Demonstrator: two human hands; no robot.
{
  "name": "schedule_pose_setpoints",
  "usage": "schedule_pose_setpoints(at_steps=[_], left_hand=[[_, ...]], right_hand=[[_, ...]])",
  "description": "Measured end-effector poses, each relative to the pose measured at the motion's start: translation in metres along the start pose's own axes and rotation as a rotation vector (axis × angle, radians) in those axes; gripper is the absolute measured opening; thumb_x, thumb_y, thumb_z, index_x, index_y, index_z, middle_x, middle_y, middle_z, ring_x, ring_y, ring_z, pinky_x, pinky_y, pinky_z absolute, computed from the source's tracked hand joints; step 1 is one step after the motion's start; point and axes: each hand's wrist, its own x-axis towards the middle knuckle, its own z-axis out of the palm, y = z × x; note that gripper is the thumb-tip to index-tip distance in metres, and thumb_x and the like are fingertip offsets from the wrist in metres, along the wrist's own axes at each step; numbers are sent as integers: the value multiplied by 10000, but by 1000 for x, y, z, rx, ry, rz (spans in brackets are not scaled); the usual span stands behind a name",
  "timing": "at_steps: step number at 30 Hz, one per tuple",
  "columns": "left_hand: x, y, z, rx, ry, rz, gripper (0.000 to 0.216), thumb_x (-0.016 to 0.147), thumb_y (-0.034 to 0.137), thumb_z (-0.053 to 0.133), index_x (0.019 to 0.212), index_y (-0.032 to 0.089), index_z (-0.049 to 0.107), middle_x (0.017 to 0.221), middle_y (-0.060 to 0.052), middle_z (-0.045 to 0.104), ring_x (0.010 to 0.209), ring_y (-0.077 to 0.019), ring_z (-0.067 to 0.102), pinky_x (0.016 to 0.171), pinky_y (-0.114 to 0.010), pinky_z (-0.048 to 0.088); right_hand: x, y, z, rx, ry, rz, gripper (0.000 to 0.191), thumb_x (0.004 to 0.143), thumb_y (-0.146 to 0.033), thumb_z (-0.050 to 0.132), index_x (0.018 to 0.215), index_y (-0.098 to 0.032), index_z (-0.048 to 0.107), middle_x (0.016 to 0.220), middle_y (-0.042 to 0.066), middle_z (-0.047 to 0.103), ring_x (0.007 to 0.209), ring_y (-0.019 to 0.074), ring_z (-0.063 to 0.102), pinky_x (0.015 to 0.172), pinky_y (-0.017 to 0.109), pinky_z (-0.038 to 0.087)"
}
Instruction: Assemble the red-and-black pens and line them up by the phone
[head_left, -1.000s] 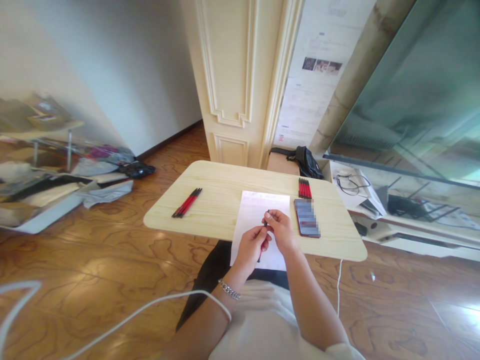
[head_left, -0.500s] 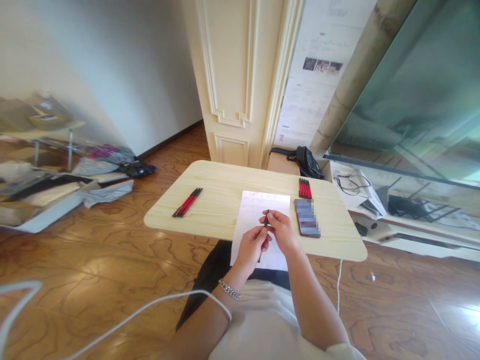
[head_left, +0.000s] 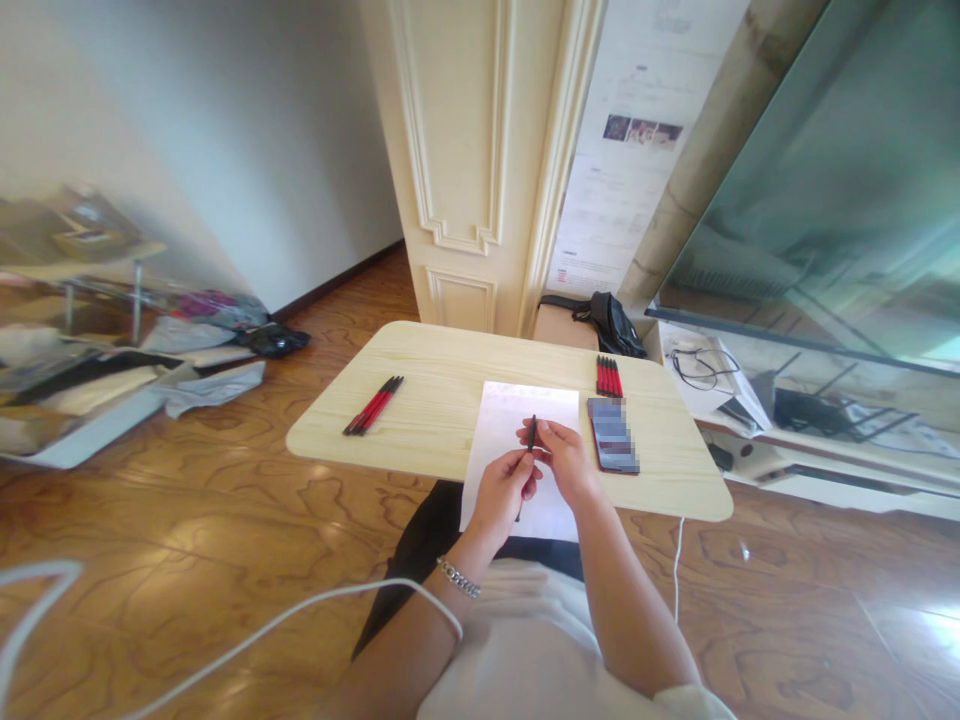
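Over a sheet of white paper, my left hand is closed around a red and black pen. The pen's black end points away from me, and a bit of its red barrel shows below the left fingers. My right hand has its thumb and fingers closed at the black end. The fingertips partly hide the pen. On the table's left lies a small group of red and black pens. At the right, several more such pens lie side by side above a phone with a blurred screen.
The light wood table has rounded corners. A white cable crosses my left forearm. Behind the table are a door panel and a black bag. Boxes and bags lie on the floor at left; a large dark screen stands at right.
The right fingers have shifted slightly at the pen's black end, and more of that end now shows. The left hand stays in nearly the same place.
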Motion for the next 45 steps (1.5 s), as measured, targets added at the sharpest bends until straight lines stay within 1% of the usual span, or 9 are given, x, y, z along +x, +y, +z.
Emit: schedule_pose_setpoints(at_steps=[6, 11, 20, 27, 30, 32, 35, 39, 45], left_hand=[[1, 0, 0, -3, -10, 1, 302, 830, 431, 567, 867, 144, 650, 670, -18, 576, 499, -75, 444, 453, -212, 311], [1, 0, 0, -44, -1, -15, 302, 797, 441, 602, 831, 142, 633, 663, -17, 579, 485, -71, 444, 438, -209, 294], [-1, 0, -1, -53, 5, -33, 373, 808, 433, 586, 1043, 146, 619, 642, -1, 559, 467, -69, 432, 425, -203, 270], [-6, 0, -7, -59, 2, -82, 361, 808, 434, 585, 1051, 167, 596, 633, 12, 534, 449, -63, 405, 411, -190, 224], [-8, 1, -11, -70, 24, -88, 364, 796, 438, 600, 1041, 169, 595, 629, 14, 535, 450, -62, 409, 412, -187, 221], [-8, 1, -14, -79, 43, -84, 376, 785, 443, 611, 1040, 167, 594, 624, 16, 534, 448, -61, 410, 409, -186, 219], [-7, 2, -19, -93, 76, -80, 399, 764, 451, 628, 1040, 166, 597, 622, 17, 538, 436, -57, 402, 400, -187, 218], [-7, 3, -23, -99, 101, -75, 413, 753, 461, 632, 1041, 166, 597, 629, 14, 546, 440, -59, 406, 403, -183, 230], [-7, 1, -22, -112, 104, -70, 410, 766, 458, 627, 1044, 158, 591, 621, 19, 534, 447, -61, 410, 405, -183, 227]], right_hand=[[1, 3, 0, -70, 48, -63, 324, 715, -431, 703, 894, -168, 645, 753, 35, 654, 694, 144, 587, 664, 288, 493], [1, 1, -2, -43, -8, -17, 343, 738, -442, 665, 940, -165, 659, 814, 64, 689, 739, 160, 616, 735, 319, 493], [10, -6, -2, -71, 34, -20, 372, 724, -460, 659, 960, -173, 660, 851, 78, 698, 777, 180, 626, 655, 288, 456], [36, -29, -2, -169, 116, -31, 407, 696, -509, 654, 935, -180, 658, 890, 84, 708, 801, 178, 638, 642, 252, 408], [53, -29, -5, -209, 181, -45, 420, 688, -518, 644, 916, -166, 656, 894, 87, 705, 770, 176, 639, 618, 241, 407], [62, -21, -6, -349, 219, -48, 407, 695, -508, 630, 894, -154, 663, 836, 80, 703, 721, 176, 631, 601, 248, 408], [66, -2, -2, -715, 242, -39, 339, 716, -448, 623, 907, -171, 668, 754, 56, 696, 701, 186, 622, 623, 271, 410], [61, 17, 11, -1127, 206, -48, 214, 760, -343, 612, 915, -200, 647, 791, 64, 700, 779, 205, 627, 685, 291, 399], [57, 18, 19, -1348, 182, -48, 153, 822, -337, 555, 836, -203, 628, 821, 92, 689, 772, 221, 620, 654, 296, 374]])
